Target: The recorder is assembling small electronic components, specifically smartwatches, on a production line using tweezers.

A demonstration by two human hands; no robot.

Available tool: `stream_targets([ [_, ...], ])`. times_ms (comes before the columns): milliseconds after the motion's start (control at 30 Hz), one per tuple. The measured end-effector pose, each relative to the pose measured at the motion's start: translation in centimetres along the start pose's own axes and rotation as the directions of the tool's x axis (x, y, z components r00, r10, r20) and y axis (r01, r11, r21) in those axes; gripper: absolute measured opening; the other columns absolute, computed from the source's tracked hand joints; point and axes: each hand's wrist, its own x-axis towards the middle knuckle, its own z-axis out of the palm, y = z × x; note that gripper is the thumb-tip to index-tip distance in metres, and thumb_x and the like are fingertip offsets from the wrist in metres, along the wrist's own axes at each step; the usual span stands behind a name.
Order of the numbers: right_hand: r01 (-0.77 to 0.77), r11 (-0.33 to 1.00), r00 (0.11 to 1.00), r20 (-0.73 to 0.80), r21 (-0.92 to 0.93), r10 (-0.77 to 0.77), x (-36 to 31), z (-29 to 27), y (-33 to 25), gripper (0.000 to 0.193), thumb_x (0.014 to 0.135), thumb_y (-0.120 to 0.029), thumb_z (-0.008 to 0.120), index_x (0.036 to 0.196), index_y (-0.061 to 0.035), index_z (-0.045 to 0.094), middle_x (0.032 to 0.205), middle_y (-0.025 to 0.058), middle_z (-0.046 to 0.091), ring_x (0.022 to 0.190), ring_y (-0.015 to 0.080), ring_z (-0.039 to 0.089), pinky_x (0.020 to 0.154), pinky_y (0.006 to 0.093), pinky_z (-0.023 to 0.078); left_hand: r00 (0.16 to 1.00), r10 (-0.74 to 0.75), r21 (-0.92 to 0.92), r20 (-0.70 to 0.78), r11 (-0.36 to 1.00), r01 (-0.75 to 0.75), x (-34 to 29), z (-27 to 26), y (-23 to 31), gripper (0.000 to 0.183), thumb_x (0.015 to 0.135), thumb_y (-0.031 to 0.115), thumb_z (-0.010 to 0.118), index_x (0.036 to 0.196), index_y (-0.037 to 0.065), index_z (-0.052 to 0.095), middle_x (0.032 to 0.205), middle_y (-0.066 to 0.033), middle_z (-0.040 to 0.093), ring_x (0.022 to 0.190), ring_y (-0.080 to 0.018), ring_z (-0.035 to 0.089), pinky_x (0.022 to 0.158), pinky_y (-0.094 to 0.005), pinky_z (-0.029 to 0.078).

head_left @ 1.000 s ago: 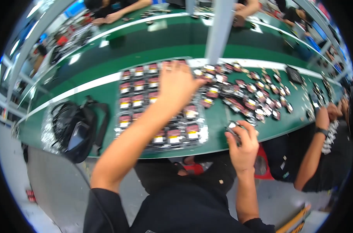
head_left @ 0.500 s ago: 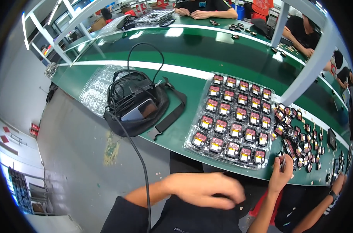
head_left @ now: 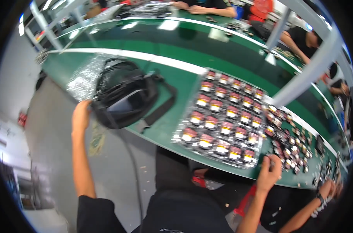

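Far out to the left, my left hand (head_left: 81, 115) is at the lower corner of a stack of clear plastic trays (head_left: 83, 79), beside a black bag (head_left: 124, 99). Blur hides whether its fingers grip the stack. My right hand (head_left: 269, 173) is closed in a pinch at the table's front edge, on something small and dark that I cannot make out. Left of it lies a clear tray (head_left: 176, 136) filled with rows of small black square cases with red, yellow and white labels. Right of it, more such cases (head_left: 291, 145) lie in a loose pile.
A dark cable (head_left: 135, 182) hangs from the bag across the view. A white post (head_left: 310, 72) rises behind the pile. At right a co-worker's hand (head_left: 326, 190) works close by; other people sit across the green table (head_left: 159, 114).
My left hand has swung from in front of my body out left to the clear trays. The right hand keeps its pinch near the table edge. The whole view has shifted and blurred.
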Motion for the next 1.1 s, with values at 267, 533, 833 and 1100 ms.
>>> stream_targets([
  [267, 0.110, 0.993, 0.993, -0.026, -0.051, -0.111, 0.0, 0.2, 0.4, 0.012, 0.092, 0.001, 0.071, 0.101, 0.0030, 0.063, 0.102, 0.0093, 0.062, 0.070, 0.0127, 0.059, 0.054, 0.0248, 0.045, 0.966, -0.159, -0.378, 0.205, 0.897, 0.227, 4.7, -2.7, -0.5, 0.028, 0.075, -0.013, 0.070, 0.100, -0.001, 0.071, 0.098, -0.0178, 0.071, 0.092, -0.0350, 0.070, 0.082, -0.0398, 0.056],
  [533, 0.102, 0.994, 0.995, 0.016, -0.050, -0.101, -0.2, -0.2, 0.6, 0.015, 0.094, 0.002, 0.068, 0.107, 0.0052, 0.062, 0.105, 0.0119, 0.060, 0.081, 0.0179, 0.061, 0.058, 0.0286, 0.050, 0.976, 0.040, -0.202, 0.214, 0.979, 0.004, 8.1, -5.3, 0.0, 0.021, 0.082, -0.001, 0.071, 0.103, 0.000, 0.071, 0.103, -0.0181, 0.072, 0.090, -0.0377, 0.070, 0.081, -0.0413, 0.055],
  [833, 0.102, 0.990, 0.994, 0.036, -0.092, -0.100, -0.3, -0.1, 0.9, 0.017, 0.094, -0.001, 0.068, 0.109, 0.0057, 0.062, 0.106, 0.0135, 0.062, 0.083, 0.0211, 0.063, 0.063, 0.0314, 0.052, 0.985, -0.023, 0.102, -0.172, 0.994, 0.041, 10.0, -4.2, -0.3, 0.018, 0.082, 0.002, 0.070, 0.095, 0.005, 0.057, 0.090, -0.0122, 0.062, 0.090, -0.0364, 0.062, 0.079, -0.0454, 0.053],
  [1100, 0.094, 0.990, 0.993, 0.076, -0.106, -0.086, -0.4, -0.3, 0.8, 0.019, 0.094, 0.000, 0.068, 0.111, 0.0068, 0.062, 0.106, 0.0142, 0.062, 0.088, 0.0226, 0.066, 0.068, 0.0326, 0.054, 0.984, 0.054, 0.263, -0.171, 0.965, -0.007, 10.1, -1.7, -1.5, 0.018, 0.079, -0.005, 0.062, 0.093, 0.005, 0.057, 0.094, -0.0100, 0.057, 0.099, -0.0317, 0.059, 0.074, -0.0454, 0.052],
])
